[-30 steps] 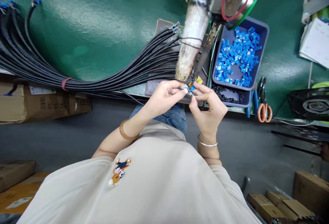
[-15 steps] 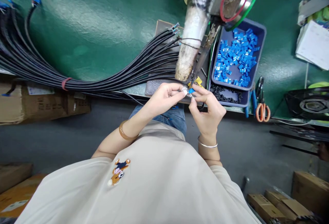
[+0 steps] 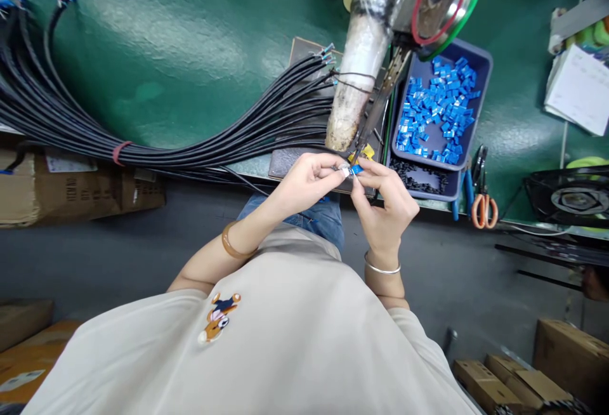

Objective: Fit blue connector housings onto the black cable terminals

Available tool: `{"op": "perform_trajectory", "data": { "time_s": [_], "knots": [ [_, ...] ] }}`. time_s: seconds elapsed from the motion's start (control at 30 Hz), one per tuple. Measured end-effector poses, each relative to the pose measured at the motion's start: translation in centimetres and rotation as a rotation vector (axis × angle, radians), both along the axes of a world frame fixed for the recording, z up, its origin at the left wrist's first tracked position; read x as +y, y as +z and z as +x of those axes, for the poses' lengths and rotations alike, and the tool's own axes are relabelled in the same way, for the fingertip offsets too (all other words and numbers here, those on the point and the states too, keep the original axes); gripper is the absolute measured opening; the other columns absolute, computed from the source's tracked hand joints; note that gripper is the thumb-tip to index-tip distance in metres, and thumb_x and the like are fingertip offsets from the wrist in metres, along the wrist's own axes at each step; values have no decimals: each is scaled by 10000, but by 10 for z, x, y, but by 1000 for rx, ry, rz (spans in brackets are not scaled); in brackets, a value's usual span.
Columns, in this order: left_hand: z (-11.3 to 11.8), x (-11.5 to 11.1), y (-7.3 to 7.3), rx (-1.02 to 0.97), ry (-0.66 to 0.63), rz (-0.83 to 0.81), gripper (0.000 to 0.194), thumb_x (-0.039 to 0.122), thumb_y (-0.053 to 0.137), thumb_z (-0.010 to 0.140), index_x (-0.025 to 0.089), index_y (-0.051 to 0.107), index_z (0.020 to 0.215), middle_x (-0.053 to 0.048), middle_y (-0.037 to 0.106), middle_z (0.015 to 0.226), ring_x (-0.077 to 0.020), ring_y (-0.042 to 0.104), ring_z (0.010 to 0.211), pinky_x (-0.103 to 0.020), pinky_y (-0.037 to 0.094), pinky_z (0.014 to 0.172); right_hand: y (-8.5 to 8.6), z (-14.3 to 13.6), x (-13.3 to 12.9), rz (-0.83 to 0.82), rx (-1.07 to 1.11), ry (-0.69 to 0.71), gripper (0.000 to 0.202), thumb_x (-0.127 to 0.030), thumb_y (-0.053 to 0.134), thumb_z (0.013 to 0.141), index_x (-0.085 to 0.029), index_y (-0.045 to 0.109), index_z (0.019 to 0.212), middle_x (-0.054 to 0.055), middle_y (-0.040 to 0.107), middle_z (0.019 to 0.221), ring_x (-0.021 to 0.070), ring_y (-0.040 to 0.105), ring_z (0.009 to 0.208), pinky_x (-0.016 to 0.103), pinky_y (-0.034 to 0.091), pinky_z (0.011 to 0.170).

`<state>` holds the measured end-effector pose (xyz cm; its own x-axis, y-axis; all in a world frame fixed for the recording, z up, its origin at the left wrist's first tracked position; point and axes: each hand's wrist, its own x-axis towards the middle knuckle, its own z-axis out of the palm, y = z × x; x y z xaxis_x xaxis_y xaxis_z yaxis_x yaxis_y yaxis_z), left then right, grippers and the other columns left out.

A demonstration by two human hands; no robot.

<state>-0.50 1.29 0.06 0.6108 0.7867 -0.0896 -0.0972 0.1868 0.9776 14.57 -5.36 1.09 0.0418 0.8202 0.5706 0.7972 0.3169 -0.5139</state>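
Note:
My left hand (image 3: 311, 180) is closed in a pinch on a cable end, its pale tip (image 3: 344, 170) showing beyond my fingertips. My right hand (image 3: 385, 196) pinches a small blue connector (image 3: 356, 170) between thumb and fingers. Cable end and connector meet under the tip of a narrow metal arm (image 3: 378, 107); whether they are joined I cannot make out. Close behind my fingers hangs the mouth of a stained white pipe (image 3: 349, 85). A bundle of black cables (image 3: 190, 156) runs in from the left, its stripped ends lying beside the pipe.
A grey-blue tray (image 3: 480, 104) of blue connectors stands to the right, above a second tray of small black parts (image 3: 419, 177). Orange-handled scissors (image 3: 484, 210) lie at the table edge. A spool with a green rim (image 3: 469, 15) hangs over the trays. A fan (image 3: 578, 198) sits farther right.
The blue connector shows more plainly between my fingertips and lies slightly farther right. Both hands stay almost where they were; the view has shifted slightly.

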Motion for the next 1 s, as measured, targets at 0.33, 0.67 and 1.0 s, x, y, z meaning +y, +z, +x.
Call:
{"op": "perform_trajectory", "data": {
  "time_s": [0.33, 0.67, 1.0],
  "knots": [
    [1, -1, -1, 17, 22, 22, 226, 303, 564, 902, 138, 586, 747, 40, 360, 599, -56, 251, 522, -233, 166, 469, 2, 0, 2, -19, 0, -10, 96, -150, 630, 855, -246, 640, 857, 4, 752, 1023, 157, 722, 975, 318, 595, 862],
    [-1, -2, -3, 19, -16, 22, 238, 306, 554, 910, 133, 580, 750, 32, 390, 642, -60, 288, 560, -225, 205, 513, -1, -1, -3, 27, -7, 11, 134, -109, 649, 815, -228, 589, 832, 37, 748, 1069, 142, 732, 905, 290, 611, 829],
    [-8, -15, -3, 218, -204, 273, 257, 311, 553, 909, 122, 726, 906, 49, 423, 562, -61, 307, 534, -197, 240, 505, 27, 31, -25, -140, 287, -164, 123, -399, 483, 956, -300, 546, 994, -38, 693, 743, 119, 598, 438, 269, 446, 378]
  ]
}}
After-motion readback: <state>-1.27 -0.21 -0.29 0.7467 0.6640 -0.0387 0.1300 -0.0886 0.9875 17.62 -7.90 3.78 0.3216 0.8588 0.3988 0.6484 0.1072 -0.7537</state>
